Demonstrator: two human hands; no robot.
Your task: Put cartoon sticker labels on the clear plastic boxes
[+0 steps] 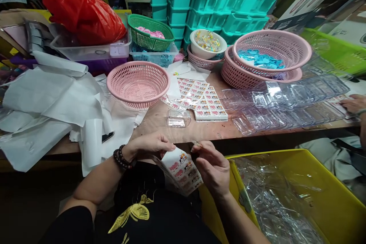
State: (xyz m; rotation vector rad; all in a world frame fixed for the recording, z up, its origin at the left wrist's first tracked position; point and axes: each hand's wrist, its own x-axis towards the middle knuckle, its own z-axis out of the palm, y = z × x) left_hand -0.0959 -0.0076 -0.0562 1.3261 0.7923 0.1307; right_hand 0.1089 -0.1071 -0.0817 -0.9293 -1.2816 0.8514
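My left hand (156, 144), with a dark bead bracelet at the wrist, grips a sheet of stickers (184, 171) printed with small cat pictures and pink lettering. The sheet is bent and hangs over my lap, below the table edge. My right hand (213, 166) is closed in a pinch just right of it; something small and pale seems to be at the fingertips, too small to name. On the table ahead lies a clear plastic case (177, 119). A stack of sticker sheets (211, 106) sits behind it, to the right.
Rows of clear plastic cases (286, 101) cover the right side. Pink baskets (138, 84) and a white bowl (197, 45) stand farther back. White backing paper (63, 99) is heaped left. A yellow bin (323, 160) with clear plastic is at my right; another person's hand (354, 103) is beyond.
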